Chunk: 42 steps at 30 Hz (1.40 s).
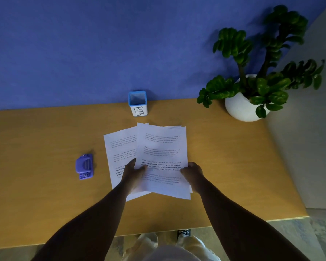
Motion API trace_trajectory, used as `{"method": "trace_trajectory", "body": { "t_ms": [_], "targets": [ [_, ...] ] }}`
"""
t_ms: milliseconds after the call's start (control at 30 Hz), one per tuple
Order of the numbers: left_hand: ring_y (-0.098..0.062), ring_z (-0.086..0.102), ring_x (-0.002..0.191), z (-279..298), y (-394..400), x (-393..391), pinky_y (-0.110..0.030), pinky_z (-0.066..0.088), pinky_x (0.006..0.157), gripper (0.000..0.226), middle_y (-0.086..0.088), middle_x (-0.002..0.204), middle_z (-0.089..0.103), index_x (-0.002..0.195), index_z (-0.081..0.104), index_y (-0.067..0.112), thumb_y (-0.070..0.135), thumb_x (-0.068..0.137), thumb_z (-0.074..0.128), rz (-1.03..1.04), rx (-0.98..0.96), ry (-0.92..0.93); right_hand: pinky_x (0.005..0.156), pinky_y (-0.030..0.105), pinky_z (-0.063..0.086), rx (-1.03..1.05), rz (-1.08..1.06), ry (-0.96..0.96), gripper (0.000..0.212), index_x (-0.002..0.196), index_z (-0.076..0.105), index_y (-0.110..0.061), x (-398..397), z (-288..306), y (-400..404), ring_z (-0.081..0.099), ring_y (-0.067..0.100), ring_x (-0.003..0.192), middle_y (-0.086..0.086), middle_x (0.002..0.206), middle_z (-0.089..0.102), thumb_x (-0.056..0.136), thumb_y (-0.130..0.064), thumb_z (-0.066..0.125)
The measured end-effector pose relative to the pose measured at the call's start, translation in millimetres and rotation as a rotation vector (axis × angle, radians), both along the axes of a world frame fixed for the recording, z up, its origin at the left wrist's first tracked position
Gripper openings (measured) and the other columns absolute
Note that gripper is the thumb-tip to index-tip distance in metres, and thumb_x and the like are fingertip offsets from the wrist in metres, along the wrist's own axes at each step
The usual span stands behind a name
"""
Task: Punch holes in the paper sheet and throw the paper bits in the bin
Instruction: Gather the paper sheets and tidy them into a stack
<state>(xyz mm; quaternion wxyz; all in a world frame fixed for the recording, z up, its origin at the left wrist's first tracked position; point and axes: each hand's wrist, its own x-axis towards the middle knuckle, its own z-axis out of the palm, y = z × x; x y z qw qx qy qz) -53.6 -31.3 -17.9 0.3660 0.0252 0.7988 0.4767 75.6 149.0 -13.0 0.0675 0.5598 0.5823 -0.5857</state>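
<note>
while both hands pinched the paper sheets (161, 159) by their side edges, left hand (134, 172) and right hand (193, 173) gripping, the stack sat just before the bin (137, 103). thin, floppy; better held near an edge. hole punch (84, 166) lay left of the sheets, untouched.

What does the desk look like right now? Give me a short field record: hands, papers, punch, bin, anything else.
left hand: grips the left edge of the top sheets, thumb on the printed face
right hand: grips their right edge
top sheets: printed, held a little fanned, over the desk
lower sheet: printed, lies flat on the desk, partly covered
hole punch: purple, left of the papers, untouched
bin: blue-rimmed box marked BIN, behind the papers, by the wall
potted plant: white pot, far right corner
desk: wooden
</note>
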Motion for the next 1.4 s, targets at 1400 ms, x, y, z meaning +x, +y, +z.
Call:
{"method": "trace_trajectory", "body": {
  "t_ms": [1400],
  "targets": [
    [-0.040,0.044,0.124,-36,-35,-21,-0.047,0.043,0.102,0.095,-0.022,0.130,0.050,0.130,0.046,-0.002,0.030,0.056,0.096,0.385,-0.531,0.199,0.053,0.021,0.039,0.182,-0.007,0.051,0.016,0.086,0.062,-0.020,-5,11,-2,0.053,0.013,0.066,-0.003,0.079,0.062,0.085,-0.009,0.050]
  ]
}}
